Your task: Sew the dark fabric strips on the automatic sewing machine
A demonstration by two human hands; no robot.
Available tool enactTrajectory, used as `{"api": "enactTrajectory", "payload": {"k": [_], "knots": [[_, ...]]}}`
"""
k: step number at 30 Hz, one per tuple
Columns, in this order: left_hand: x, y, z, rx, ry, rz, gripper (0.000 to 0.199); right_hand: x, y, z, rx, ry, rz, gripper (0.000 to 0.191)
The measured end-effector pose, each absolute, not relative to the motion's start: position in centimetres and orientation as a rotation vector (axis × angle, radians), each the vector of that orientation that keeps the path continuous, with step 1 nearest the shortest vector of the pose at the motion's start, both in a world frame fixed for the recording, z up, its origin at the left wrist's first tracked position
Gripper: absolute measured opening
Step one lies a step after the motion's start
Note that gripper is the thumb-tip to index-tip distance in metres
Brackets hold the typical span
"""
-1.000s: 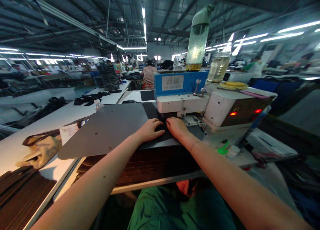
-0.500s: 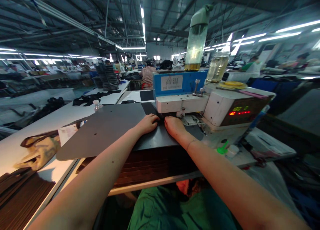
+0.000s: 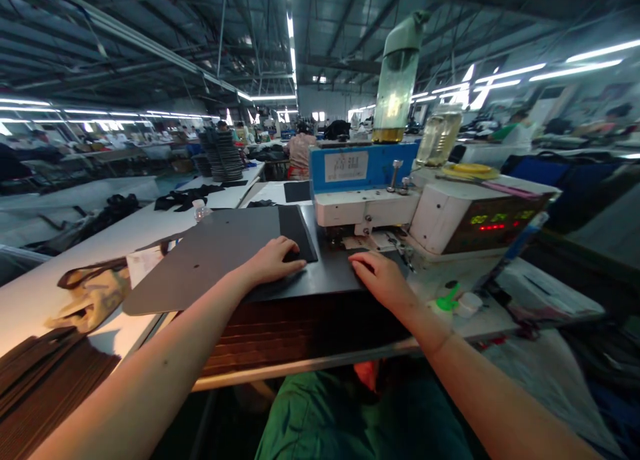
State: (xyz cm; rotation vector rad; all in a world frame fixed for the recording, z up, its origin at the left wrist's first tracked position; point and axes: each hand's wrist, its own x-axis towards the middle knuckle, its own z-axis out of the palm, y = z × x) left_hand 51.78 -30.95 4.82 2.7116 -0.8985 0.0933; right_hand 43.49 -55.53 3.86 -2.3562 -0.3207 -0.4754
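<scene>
My left hand point(image 3: 274, 261) lies on a black fabric piece point(image 3: 296, 228), its thumb apart from the fingers. That piece rests over the grey metal plate point(image 3: 200, 247), left of the machine head point(image 3: 367, 210). Just in front of the head, my right hand point(image 3: 383, 275) is curled, thumb and fingers close together at the edge of the worktop. What its fingertips hold, if anything, is too small to make out. The machine's display point(image 3: 495, 221) shows green and red digits.
A tall bottle point(image 3: 395, 87) and a second bottle point(image 3: 439, 137) stand on the machine. To the right are a green object point(image 3: 448, 299) and a white cap point(image 3: 469, 304). Crumpled tan cloth point(image 3: 93, 293) and dark strips point(image 3: 45, 380) lie left. A person point(image 3: 301, 153) sits beyond.
My hands have parted: the left moved left with the black piece, away from the machine head, and the right moved right and nearer. The display digits changed. The view shifted slightly.
</scene>
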Motion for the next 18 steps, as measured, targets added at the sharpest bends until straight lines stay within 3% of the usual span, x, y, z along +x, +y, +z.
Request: {"api": "enactTrajectory", "payload": {"k": [3, 6, 12, 18], "knots": [[46.4, -30.1, 5.0, 2.680, -1.023, 0.136, 0.040, 40.4, -54.9, 3.1, -2.108, -0.258, -0.233, 0.025], [42.0, -30.0, 4.9, 2.644, -1.078, 0.287, 0.017, 38.5, -53.2, 1.9, -1.858, -0.209, 0.141, 0.039], [33.9, -34.3, 3.2, 2.364, -1.469, 0.179, 0.008, 35.8, -51.8, 0.4, -1.338, -0.075, 0.422, 0.038], [32.4, -38.1, 3.7, 1.988, -1.777, 0.043, 0.026, 29.9, -57.4, -0.6, -1.687, -0.010, 0.508, 0.038]]}}
